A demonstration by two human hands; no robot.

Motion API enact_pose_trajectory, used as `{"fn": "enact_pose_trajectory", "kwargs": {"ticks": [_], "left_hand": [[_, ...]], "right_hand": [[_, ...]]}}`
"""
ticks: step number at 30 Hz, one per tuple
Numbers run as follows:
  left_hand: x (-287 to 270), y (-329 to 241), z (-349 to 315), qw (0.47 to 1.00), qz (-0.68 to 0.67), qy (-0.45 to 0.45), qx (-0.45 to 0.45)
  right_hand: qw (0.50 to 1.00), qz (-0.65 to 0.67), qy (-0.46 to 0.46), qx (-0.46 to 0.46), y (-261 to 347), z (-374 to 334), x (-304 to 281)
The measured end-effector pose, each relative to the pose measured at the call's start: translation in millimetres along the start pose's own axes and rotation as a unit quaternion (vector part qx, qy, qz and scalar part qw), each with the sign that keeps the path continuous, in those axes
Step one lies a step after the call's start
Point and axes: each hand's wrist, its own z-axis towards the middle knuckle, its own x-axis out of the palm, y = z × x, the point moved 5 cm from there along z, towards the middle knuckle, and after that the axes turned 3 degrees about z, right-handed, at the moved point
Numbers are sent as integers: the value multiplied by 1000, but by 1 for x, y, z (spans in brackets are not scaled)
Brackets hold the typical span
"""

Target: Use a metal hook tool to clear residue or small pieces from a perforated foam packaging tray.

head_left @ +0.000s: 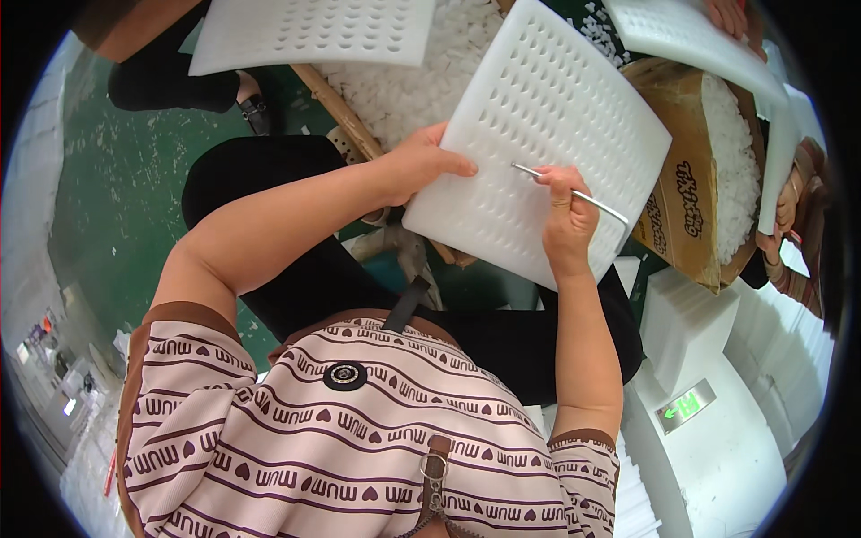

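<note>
Left hand (420,164): being laid on the near left edge of a white foam sheet (547,108), thumb stretched out over the top face, the other fingers curled under the edge and hidden; the sheet is being gripped between them.

Right hand (567,215): being closed around a thin metal rod (574,193), which is being pinched between thumb and fingers. The rod's tip is being pointed toward the left hand and is lying against the sheet's face; its other end is sticking out past the right hand.

White foam sheet: square, thick, covered in rows of small punched holes. It is being held tilted over the lap, between both hands, its near right corner lying under the right hand.

Beyond the hands: a heap of small white foam plugs (421,81) is lying just past the left hand, with a wooden stick (339,109) at its left edge.

Right of the right hand: a brown cardboard box (682,188) filled with white foam bits is standing close beside the sheet.

Further off: two more holed foam sheets are being held, one beyond the left hand (305,31), the other beyond the right by another person's hand (728,16).

Below the right hand: stacked white foam blocks (686,309) are lying on the green floor (117,188).
</note>
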Motion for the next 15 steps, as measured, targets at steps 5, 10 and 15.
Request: {"fn": "enact_pose_trajectory", "kwargs": {"ticks": [5,10,15], "left_hand": [[8,-2,-3,998,37,22,38],[4,3,-2,1000,-14,2,0],[0,4,-1,1000,-20,11,-15]], "right_hand": [[960,-245,52,-122,9,1,15],[986,-149,56,-56,6,4,12],[996,-75,39,-23,7,1,7]]}}
